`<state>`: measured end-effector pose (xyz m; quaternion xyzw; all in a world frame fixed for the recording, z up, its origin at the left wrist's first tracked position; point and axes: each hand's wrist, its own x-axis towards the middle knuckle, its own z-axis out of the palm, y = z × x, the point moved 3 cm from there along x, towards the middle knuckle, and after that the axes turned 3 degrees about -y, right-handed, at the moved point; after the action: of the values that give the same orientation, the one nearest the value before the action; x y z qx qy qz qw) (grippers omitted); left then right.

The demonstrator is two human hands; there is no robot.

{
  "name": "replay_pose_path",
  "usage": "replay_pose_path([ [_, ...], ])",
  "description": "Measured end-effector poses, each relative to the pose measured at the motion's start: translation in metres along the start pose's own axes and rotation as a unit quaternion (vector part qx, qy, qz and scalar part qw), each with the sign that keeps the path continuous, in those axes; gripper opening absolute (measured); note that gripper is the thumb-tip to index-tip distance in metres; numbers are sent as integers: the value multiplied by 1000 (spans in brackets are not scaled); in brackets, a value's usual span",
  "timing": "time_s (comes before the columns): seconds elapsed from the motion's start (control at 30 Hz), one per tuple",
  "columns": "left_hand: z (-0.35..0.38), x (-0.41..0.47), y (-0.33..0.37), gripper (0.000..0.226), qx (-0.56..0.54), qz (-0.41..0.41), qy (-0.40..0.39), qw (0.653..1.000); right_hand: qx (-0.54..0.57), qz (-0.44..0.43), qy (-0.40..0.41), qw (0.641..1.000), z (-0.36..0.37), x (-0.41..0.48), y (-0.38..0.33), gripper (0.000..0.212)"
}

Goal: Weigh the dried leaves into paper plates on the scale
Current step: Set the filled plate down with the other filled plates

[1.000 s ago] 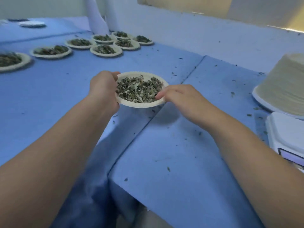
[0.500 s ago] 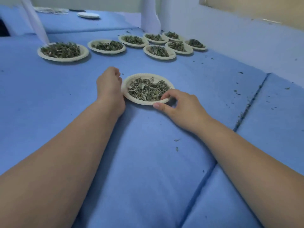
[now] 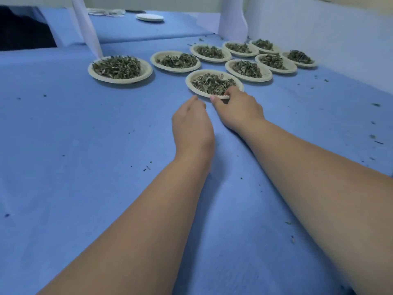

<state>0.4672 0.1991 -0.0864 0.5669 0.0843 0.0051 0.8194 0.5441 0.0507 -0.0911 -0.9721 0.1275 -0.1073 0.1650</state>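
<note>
Left hand (image 3: 192, 122) now off plate (image 3: 189, 84), fingers (image 3: 195, 102) relaxed; right hand (image 3: 238, 109) still pinches rim.

Dim, bluish, even light; soft shadows, slightly soft focus, wide-angle edge distortion.

We count 9 cream paper plates (image 3: 120, 81) heaped with dried leaves (image 3: 117, 67), flat on our blue desk (image 3: 63, 145), the nearest plate (image 3: 189, 81) foremost.

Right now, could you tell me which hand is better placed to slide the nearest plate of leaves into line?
Probably the right hand: it pinches the near rim of the paper plate, while the left hand sits just short of it, holding nothing.
</note>
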Motion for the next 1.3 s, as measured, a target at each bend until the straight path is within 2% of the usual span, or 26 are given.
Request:
replay_pose_path([
  [0.03,0,-2,-1,25,-1,6,-9,1000,-5,2,-1,1000,1,2,-1,58],
  [0.13,1,-12,4,35,39,22,-12,999,-14,11,-6,1000,-1,4,-1,58],
  [0.27,9,-20,1,32,107,47,-32,993,-15,13,-15,1000,-2,4,0,58],
  [0.4,23,-25,-4,30,141,80,-79,984,6,19,-12,1000,-4,-1,-2,68],
  [0.5,25,-25,-6,34,157,86,-70,981,14,5,-16,1000,-6,-13,-1,75],
  [0.6,22,-28,-5,32,167,77,-57,981,54,-15,-16,998,-9,-30,8,70],
  [0.7,22,-28,-6,46,192,70,-68,977,96,-19,-10,995,-14,-43,18,66],
  [0.9,19,-25,-13,53,221,84,-101,967,160,-2,10,987,-16,-50,21,58],
  [1.1,25,-17,-13,46,232,97,-108,962,239,-27,42,970,-27,-63,17,34],
  [1.3,31,-30,-10,44,228,111,-138,957,278,-20,51,959,-43,-97,18,31],
])
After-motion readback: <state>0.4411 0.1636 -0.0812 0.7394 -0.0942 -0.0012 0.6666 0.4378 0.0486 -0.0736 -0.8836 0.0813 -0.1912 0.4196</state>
